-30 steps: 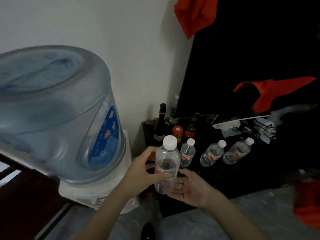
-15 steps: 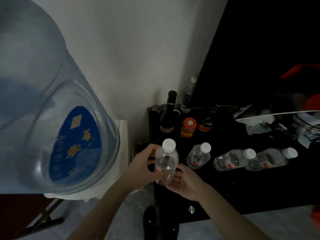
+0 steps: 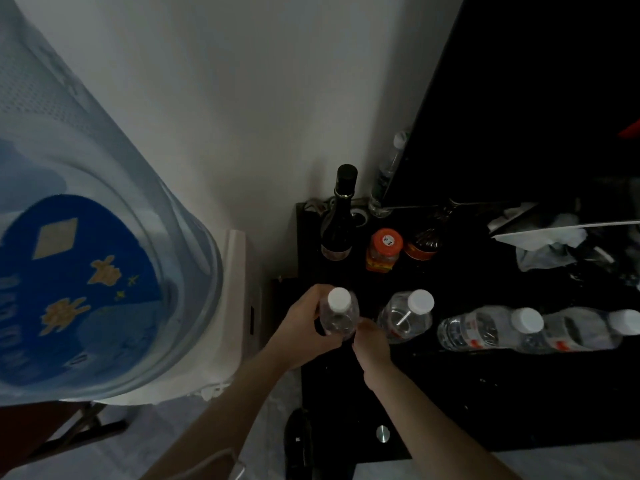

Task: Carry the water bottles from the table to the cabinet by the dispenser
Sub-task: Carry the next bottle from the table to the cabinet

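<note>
A clear water bottle (image 3: pixel 337 315) with a white cap stands upright over the left end of the black cabinet (image 3: pixel 450 393). My left hand (image 3: pixel 301 325) grips its body from the left. My right hand (image 3: pixel 370 344) touches its lower right side, fingers curled against it. Three more white-capped water bottles stand in a row on the cabinet top: one (image 3: pixel 405 315) just right of the held one, another (image 3: pixel 485 327) further right, and a third (image 3: pixel 581 332) near the right edge.
The water dispenser (image 3: pixel 239 306) with its big blue jug (image 3: pixel 86 271) fills the left. At the cabinet's back stand a dark wine bottle (image 3: pixel 337 220), an orange-lidded jar (image 3: pixel 384 249) and a dark jar (image 3: pixel 424 242). A black screen (image 3: pixel 519 98) and crumpled tissue (image 3: pixel 543 244) occupy the right.
The held bottle has come down toward the cabinet's left end. The view has tilted down and closer, and my right hand has moved from under the bottle to its lower side.
</note>
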`<action>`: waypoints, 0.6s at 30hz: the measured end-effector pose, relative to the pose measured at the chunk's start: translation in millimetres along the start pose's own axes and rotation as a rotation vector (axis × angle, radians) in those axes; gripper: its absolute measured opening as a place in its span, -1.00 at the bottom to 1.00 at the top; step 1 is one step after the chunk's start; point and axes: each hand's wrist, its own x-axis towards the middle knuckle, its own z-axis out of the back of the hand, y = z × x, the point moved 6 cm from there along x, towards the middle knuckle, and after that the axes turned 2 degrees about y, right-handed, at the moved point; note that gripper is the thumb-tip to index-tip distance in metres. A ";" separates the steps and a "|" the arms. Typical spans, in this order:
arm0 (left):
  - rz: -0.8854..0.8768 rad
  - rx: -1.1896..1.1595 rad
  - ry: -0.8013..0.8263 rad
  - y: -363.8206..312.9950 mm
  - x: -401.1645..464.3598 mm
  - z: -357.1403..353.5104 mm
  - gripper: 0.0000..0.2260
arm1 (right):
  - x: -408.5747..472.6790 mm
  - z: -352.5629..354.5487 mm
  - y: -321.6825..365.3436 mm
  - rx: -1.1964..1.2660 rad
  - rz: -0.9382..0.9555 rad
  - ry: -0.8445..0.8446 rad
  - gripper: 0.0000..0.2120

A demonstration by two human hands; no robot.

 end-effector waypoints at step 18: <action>0.206 0.649 -0.022 -41.6 -38.3 19.3 -0.04 | -107.3 28.3 69.0 -0.845 0.253 0.546 -0.78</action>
